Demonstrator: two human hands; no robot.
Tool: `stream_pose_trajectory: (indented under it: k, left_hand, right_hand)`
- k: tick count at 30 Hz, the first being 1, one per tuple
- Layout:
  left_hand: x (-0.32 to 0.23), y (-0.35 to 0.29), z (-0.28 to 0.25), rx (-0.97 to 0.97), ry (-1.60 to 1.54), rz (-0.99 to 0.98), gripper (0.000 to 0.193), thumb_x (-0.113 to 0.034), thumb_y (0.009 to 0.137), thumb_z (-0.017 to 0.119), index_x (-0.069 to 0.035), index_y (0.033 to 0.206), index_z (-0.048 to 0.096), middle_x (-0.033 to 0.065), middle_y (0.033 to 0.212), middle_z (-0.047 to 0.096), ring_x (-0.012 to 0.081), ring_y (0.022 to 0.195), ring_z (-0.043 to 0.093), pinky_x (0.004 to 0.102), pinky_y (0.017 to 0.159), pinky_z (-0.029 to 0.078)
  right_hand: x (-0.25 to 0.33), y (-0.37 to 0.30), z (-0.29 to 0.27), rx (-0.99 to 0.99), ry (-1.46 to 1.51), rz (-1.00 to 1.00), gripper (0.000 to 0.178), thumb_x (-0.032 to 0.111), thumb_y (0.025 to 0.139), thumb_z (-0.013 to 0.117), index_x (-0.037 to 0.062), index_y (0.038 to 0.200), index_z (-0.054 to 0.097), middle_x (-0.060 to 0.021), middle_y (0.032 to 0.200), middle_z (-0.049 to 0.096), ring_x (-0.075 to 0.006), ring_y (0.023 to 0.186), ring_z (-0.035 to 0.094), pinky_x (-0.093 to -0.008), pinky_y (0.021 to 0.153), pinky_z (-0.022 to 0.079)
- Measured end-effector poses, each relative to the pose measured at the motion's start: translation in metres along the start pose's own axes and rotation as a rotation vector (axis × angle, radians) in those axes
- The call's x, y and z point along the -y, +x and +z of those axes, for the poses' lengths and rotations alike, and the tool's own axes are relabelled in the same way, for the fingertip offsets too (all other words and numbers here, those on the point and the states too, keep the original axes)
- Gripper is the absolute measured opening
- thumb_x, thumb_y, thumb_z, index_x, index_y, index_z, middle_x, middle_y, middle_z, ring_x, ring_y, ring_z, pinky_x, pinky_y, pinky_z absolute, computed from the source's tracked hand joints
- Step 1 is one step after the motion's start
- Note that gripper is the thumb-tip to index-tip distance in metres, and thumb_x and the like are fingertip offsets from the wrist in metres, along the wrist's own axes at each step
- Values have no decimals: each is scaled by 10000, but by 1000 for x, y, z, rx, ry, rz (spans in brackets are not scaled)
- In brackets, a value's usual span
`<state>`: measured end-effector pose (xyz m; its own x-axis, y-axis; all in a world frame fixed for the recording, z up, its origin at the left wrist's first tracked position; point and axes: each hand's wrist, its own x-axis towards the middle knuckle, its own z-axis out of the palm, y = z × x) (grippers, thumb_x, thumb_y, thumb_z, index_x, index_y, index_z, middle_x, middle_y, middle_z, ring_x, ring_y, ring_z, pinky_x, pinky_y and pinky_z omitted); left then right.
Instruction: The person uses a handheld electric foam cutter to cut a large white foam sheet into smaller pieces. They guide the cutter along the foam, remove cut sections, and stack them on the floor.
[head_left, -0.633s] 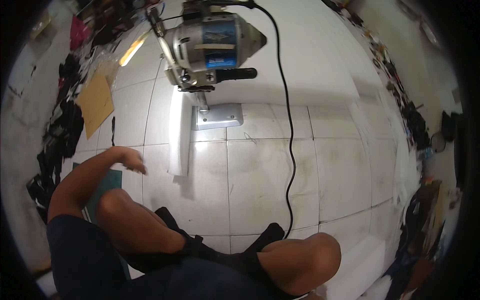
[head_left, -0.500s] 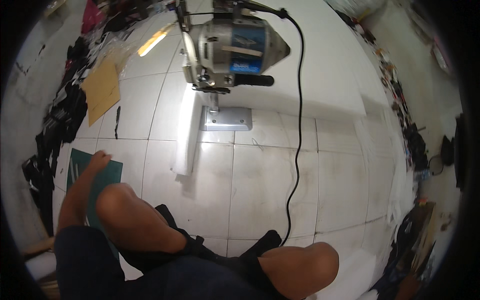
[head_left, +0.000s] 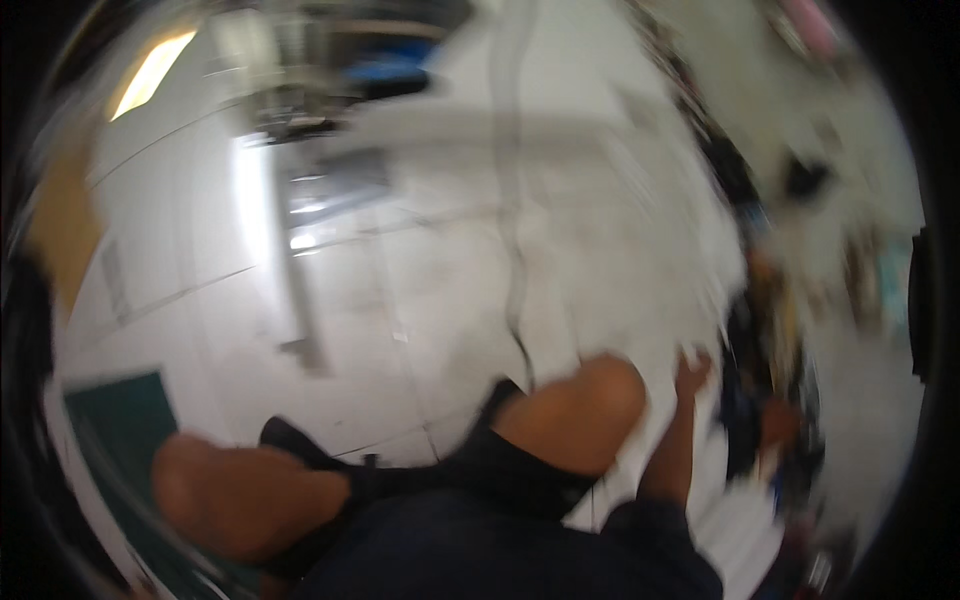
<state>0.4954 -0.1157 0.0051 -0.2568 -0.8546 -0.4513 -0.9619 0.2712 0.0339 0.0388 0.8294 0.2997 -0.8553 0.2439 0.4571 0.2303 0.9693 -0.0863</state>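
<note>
My right hand (head_left: 692, 370) reaches out to the right past my knee, over the white cloth (head_left: 640, 270) near its right edge. Motion blurs it, but the thumb and a finger look apart, and I make out nothing held. My left hand does not show. Ahead to the left stands an electric cloth-cutting machine (head_left: 385, 62), smeared and partly cut off at the top. Its metal base plate (head_left: 345, 185) rests on the pale tiled surface beside a bright white upright edge (head_left: 255, 200).
A black power cord (head_left: 515, 270) runs from the machine toward my legs. The green cutting mat (head_left: 125, 420) lies by my left knee, with brown card (head_left: 68, 225) beyond it. Along the right edge, dark scraps (head_left: 730, 170) are heaped, and another person (head_left: 775, 425) shows blurred at the lower right.
The view has swung right, shifting the machine and mat leftward and blurring everything. My left hand, formerly over the green mat, has left the picture; my right arm has come in at the right.
</note>
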Motion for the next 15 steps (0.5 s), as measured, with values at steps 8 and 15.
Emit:
stream_pose_trajectory:
  k: [8,15]
  left_hand:
    - [-138,73,-24,-141,75,194,535,-453,858,609,6,1132,628,274,1141,610,444,1070,582,511,905,465]
    - [-174,84,-43,-155,148,237,488,-409,870,603,-1,1136,623,270,1141,602,434,1061,580,502,907,462]
  right_hand:
    - [-22,4,-102,157,-454,423,573,468,840,692,26,1195,606,-263,1132,619,-399,1086,594,-456,929,483]
    - [14,-27,-47,498,-592,584,1113,878,613,599,212,1479,386,-238,1494,355,-414,1374,366,-635,1067,318]
